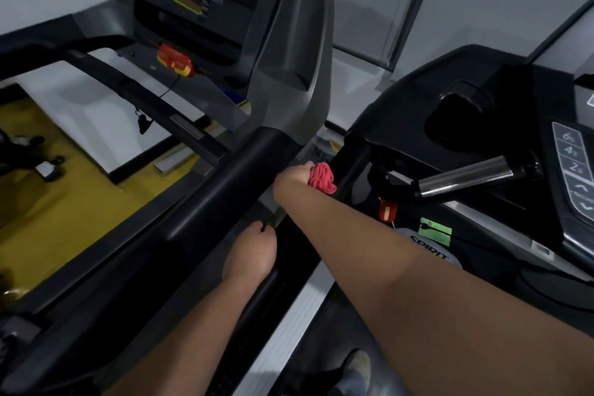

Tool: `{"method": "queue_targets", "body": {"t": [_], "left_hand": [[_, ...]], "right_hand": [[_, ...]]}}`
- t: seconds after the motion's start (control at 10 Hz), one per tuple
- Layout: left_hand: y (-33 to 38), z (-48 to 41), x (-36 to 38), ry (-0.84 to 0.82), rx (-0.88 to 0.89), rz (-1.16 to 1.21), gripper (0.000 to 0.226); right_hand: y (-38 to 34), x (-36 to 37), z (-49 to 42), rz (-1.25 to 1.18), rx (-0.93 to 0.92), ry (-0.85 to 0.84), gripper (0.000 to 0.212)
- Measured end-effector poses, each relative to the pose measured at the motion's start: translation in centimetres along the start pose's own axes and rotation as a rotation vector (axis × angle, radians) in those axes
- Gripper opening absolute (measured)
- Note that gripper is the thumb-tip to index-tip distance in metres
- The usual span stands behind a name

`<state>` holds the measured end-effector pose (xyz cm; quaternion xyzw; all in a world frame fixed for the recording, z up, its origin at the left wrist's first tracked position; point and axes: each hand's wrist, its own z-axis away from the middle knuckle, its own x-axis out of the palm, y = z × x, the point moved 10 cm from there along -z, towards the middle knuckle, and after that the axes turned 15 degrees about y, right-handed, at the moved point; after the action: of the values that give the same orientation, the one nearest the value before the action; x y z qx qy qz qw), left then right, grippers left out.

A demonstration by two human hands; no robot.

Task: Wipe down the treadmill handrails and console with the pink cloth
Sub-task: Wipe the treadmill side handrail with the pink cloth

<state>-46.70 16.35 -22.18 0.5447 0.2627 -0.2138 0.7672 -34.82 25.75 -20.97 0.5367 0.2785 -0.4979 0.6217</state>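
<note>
Gripping pink cloth (322,177), right hand (294,177) beside handrail (353,164).

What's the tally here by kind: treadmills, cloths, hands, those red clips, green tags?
Treadmills: 2, left and right
Pink cloth: 1
Hands: 2, right hand gripping the cloth, left hand lower
Red clips: 2, one at each treadmill
Green tag: 1
Total: 8
</note>
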Motion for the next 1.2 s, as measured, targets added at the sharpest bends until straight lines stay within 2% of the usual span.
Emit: {"method": "queue_targets", "body": {"t": [0.1,0.2,0.4,0.5,0.6,0.7,0.8,0.9,1.0,1.1,1.2], "left_hand": [[0.6,0.0,-0.3,0.006,0.056,-0.062,0.028],[0.6,0.2,-0.3,-0.01,0.023,-0.056,0.034],[1.2,0.5,0.2,-0.075,-0.023,0.008,0.031],[1.3,0.3,0.4,-0.077,-0.012,-0.032,0.043],[1.5,-0.2,0.8,-0.085,0.083,-0.118,0.036],[1.5,-0.4,0.7,-0.082,0.109,-0.135,0.037],[1.6,-0.5,1.0,-0.087,0.143,-0.164,0.037],[1.3,-0.9,1.2,-0.079,0.138,-0.166,0.03],[1.5,-0.6,0.6,-0.039,0.1,-0.092,0.028],[4.5,0.9,-0.6,0.085,0.334,-0.133,0.029],[7.3,2.2,-1.1,0.146,0.557,-0.136,0.03]], "right_hand": [[-0.4,1.0,-1.3,0.047,-0.022,-0.007,0.046],[-0.6,-0.8,1.6,-0.023,-0.067,0.047,0.044],[1.2,-5.0,6.4,-0.374,-0.122,0.528,0.022],[3.3,-5.8,9.1,-0.605,-0.027,0.813,0.022],[5.7,-4.0,11.2,-0.783,0.146,0.992,0.024],[7.3,-0.9,12.5,-1.023,0.258,1.036,0.03],[7.9,2.4,13.3,-1.442,0.391,0.938,0.028],[7.6,4.4,13.3,-1.692,0.555,0.825,0.024],[7.4,5.0,13.2,-1.874,0.663,0.79,0.011],[7.0,6.6,12.8,-2.106,0.819,0.765,0.015],[5.8,8.7,12.5,-2.313,0.962,0.594,0.015]]}}
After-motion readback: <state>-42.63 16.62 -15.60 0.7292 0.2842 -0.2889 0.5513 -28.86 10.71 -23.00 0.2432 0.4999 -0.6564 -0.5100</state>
